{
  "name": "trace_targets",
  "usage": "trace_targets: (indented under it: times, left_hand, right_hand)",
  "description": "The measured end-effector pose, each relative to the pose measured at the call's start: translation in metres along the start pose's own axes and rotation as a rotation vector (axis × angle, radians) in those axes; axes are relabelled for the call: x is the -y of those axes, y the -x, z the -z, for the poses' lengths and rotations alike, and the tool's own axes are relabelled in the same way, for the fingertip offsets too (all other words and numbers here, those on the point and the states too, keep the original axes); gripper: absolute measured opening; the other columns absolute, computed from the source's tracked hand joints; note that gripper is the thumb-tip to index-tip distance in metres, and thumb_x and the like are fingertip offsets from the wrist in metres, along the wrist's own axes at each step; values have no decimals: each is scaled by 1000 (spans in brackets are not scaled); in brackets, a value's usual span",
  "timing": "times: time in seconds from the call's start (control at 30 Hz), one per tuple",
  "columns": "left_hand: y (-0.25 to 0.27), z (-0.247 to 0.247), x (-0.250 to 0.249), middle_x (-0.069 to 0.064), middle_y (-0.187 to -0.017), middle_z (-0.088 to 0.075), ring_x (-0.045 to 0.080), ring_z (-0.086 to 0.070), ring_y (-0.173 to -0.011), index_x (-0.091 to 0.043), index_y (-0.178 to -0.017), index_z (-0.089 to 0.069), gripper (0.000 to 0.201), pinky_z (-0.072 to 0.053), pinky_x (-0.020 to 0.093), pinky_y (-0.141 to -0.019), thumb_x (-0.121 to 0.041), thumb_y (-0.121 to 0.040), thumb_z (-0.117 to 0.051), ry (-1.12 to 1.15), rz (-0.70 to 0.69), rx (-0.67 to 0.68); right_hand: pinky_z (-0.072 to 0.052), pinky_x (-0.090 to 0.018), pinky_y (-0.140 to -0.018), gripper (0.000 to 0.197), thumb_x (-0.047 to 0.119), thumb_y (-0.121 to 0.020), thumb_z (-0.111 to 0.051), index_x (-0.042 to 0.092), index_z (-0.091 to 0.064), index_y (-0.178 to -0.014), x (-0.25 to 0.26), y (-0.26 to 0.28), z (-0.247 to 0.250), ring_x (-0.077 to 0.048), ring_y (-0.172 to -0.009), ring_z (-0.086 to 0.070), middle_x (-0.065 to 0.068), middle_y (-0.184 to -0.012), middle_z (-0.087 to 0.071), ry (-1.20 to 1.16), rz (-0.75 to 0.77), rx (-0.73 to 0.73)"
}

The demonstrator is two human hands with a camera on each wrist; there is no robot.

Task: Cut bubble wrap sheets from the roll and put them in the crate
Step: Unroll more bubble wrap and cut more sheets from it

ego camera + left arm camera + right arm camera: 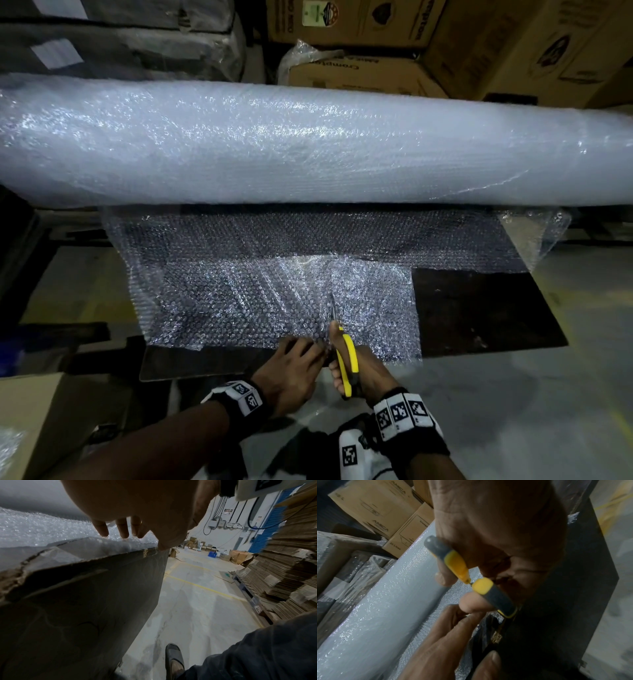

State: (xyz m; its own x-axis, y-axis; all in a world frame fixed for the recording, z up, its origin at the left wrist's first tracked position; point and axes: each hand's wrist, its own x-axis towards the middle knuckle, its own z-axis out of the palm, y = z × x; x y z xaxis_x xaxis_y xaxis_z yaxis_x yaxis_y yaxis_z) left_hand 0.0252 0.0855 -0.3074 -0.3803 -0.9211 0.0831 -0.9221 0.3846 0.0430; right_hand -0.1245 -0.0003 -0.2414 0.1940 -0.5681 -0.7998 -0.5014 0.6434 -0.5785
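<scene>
The scissors [344, 356] are gripped by the right hand [359, 373], blades aimed away toward the roll [308, 144] — crosswise ahead; the sheet [257, 301] is pinned by the flat left hand [291, 370].

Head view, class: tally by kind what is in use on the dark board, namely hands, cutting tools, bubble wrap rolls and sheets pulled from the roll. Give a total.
Hands: 2, left hand and right hand
Scissors: 1
Bubble wrap roll: 1
Unrolled sheet: 1
Total: 5
</scene>
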Motion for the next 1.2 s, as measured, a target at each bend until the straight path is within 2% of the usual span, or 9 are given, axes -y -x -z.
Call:
trace_targets:
  times: [0.2,0.33,0.43,0.53,0.63,0.7,0.83,1.03,1.2]
  left_hand:
    - [-1,-2,0,7,-128,-57,29,-54,-108,-13,-119,-66,48,-33,46,-93,-40,-81,-57,-23,-25,-25]
    - [1,0,0,8,-128,-56,30,-52,-108,-11,-120,-64,48,-37,48,-94,-39,-82,-57,-20,-26,-22]
    - [0,4,0,9,-125,-55,32,-54,-106,-10,-120,-63,45,-44,50,-92,-38,-85,-54,-8,-32,-8]
    - [-1,4,-3,13,-125,-56,35,-55,-109,-10,-115,-61,39,-47,51,-91,-36,-86,-54,-20,-43,-10]
    - [-4,2,-4,16,-137,-51,40,-51,-122,-13,-119,-57,47,-46,56,-97,-43,-82,-56,-11,-17,55]
    - [-6,3,-5,14,-140,-47,40,-49,-124,-15,-122,-57,58,-47,56,-97,-52,-77,-62,-2,-18,105]
    - [-8,6,-3,11,-143,-41,39,-49,-120,-18,-126,-57,76,-50,53,-94,-66,-67,-68,13,-56,148]
    - [-11,6,-1,9,-140,-43,41,-49,-119,-20,-126,-44,74,-47,55,-91,-66,-71,-64,-9,-90,177]
    - [-11,5,0,6,-142,-40,44,-46,-123,-21,-129,-45,72,-45,58,-93,-67,-75,-60,-31,-103,212]
  right_hand:
    - [-46,-23,-45,82,87,-70,-53,6,-61,-63,1,-1,-1,-21,-43,-56,-8,-54,-59,-19,-27,25]
    - [-45,-25,-45,86,93,-59,-55,7,-61,-64,0,-8,-3,-23,-45,-56,-9,-56,-59,-9,-35,40]
    - [-45,-25,-44,84,89,-65,-59,5,-62,-70,-1,-9,-1,-21,-44,-56,-7,-55,-58,-6,-12,10]
    - [-45,-24,-44,84,88,-66,-56,5,-61,-68,-1,-8,-1,-21,-43,-56,-7,-52,-57,7,-27,3]
    - [-45,-24,-45,87,93,-54,-56,7,-60,-63,0,-10,-1,-21,-42,-55,-7,-51,-56,13,-41,10]
    - [-45,-25,-45,89,95,-51,-57,7,-59,-63,-1,-11,1,-22,-43,-55,-7,-51,-55,17,-43,17]
    - [-46,-25,-47,87,91,-59,-54,5,-60,-68,-1,-8,8,-23,-46,-57,-9,-54,-57,31,-38,41]
    - [-47,-27,-48,86,90,-66,-53,4,-60,-71,2,-6,12,-25,-47,-56,-11,-57,-57,18,-59,88]
    - [-48,-27,-49,84,87,-69,-52,4,-59,-71,4,-3,15,-24,-47,-56,-11,-57,-56,5,-61,102]
